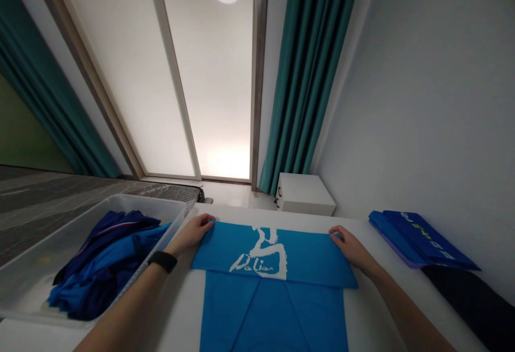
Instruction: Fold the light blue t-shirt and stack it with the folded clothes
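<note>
A bright blue T-shirt (273, 287) with a white print lies on the white table (181, 309), its far part folded back toward me so the print faces up. My left hand (193, 234), with a black watch on the wrist, pinches the fold's far left corner. My right hand (348, 247) pinches the far right corner. Both hands rest low on the cloth at the table's far edge.
A clear plastic bin (36, 266) with several dark blue garments stands at my left. Folded blue shirts (418, 242) are stacked on the table's right, near the wall. A white cabinet (303, 193), teal curtains (309, 73) and a sliding door (177, 73) lie beyond.
</note>
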`<control>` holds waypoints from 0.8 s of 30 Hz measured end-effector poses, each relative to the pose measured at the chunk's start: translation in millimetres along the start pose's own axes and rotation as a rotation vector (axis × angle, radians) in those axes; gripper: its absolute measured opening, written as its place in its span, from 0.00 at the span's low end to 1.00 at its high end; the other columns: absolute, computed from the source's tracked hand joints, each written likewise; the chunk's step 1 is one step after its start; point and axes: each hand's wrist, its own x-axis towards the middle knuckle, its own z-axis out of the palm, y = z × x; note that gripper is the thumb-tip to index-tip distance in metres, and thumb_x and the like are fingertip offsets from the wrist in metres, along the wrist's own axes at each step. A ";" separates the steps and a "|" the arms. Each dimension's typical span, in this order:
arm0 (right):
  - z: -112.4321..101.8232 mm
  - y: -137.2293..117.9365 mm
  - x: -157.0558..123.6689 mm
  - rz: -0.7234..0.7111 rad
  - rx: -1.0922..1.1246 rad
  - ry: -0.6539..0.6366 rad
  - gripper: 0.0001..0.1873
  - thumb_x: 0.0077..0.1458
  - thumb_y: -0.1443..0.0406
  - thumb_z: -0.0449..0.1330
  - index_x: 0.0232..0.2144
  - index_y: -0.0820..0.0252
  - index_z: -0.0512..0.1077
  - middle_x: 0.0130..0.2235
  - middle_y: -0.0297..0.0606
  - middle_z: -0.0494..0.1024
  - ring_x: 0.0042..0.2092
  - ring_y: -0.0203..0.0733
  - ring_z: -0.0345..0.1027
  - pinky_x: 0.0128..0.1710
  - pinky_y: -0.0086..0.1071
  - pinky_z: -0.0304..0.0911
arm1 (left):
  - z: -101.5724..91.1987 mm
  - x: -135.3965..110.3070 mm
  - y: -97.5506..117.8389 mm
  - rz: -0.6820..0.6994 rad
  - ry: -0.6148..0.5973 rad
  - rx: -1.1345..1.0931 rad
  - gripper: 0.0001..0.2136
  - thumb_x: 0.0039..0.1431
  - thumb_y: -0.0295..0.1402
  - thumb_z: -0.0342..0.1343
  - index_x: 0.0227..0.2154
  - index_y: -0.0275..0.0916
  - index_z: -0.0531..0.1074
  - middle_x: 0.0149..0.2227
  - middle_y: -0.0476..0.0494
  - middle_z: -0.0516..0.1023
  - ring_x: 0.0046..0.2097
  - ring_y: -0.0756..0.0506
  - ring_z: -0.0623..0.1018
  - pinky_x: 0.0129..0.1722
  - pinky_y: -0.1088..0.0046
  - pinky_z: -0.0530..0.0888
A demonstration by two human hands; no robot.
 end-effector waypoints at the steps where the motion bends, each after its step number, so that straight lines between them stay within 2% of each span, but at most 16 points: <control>1: -1.0 -1.0 -1.5 0.012 0.041 -0.013 0.19 0.56 0.57 0.48 0.42 0.61 0.71 0.34 0.40 0.79 0.34 0.44 0.72 0.36 0.35 0.66 | -0.1 -1.0 0.4 -0.010 -0.001 -0.029 0.18 0.52 0.44 0.53 0.38 0.36 0.76 0.36 0.42 0.82 0.39 0.39 0.79 0.40 0.67 0.74; 5: -6.7 -4.6 -9.0 0.047 0.182 -0.078 0.17 0.52 0.57 0.54 0.36 0.62 0.75 0.34 0.44 0.81 0.37 0.47 0.74 0.37 0.36 0.68 | -0.1 -4.8 -0.1 -0.045 0.020 -0.103 0.16 0.47 0.42 0.58 0.35 0.36 0.77 0.34 0.42 0.82 0.38 0.38 0.80 0.40 0.66 0.74; 9: -13.3 -9.5 -16.7 0.068 0.264 -0.103 0.17 0.50 0.52 0.56 0.28 0.60 0.75 0.32 0.43 0.81 0.36 0.49 0.75 0.36 0.38 0.68 | -1.5 -6.1 1.2 -0.061 0.073 -0.127 0.15 0.45 0.40 0.57 0.33 0.36 0.77 0.31 0.42 0.82 0.36 0.38 0.79 0.39 0.65 0.74; 15: -29.4 -30.8 -33.8 0.050 0.330 -0.039 0.21 0.48 0.49 0.57 0.32 0.59 0.75 0.34 0.41 0.81 0.38 0.50 0.75 0.38 0.38 0.68 | -11.7 -16.5 18.0 -0.024 0.165 -0.137 0.15 0.46 0.42 0.56 0.33 0.37 0.76 0.31 0.43 0.81 0.35 0.39 0.79 0.38 0.65 0.73; 20: -48.2 -49.5 -67.0 -0.014 0.295 0.055 0.21 0.47 0.46 0.57 0.30 0.57 0.73 0.29 0.37 0.79 0.33 0.47 0.72 0.33 0.35 0.65 | -23.0 -50.9 28.0 0.068 0.244 -0.170 0.19 0.49 0.48 0.55 0.35 0.37 0.75 0.35 0.41 0.81 0.39 0.38 0.79 0.41 0.63 0.74; 24: -55.9 -49.4 -102.8 -0.036 0.248 0.103 0.22 0.49 0.46 0.57 0.32 0.57 0.74 0.27 0.36 0.77 0.31 0.45 0.70 0.31 0.34 0.64 | -32.2 -92.4 26.6 0.112 0.286 -0.165 0.21 0.51 0.52 0.56 0.37 0.38 0.75 0.36 0.41 0.81 0.40 0.38 0.79 0.42 0.62 0.75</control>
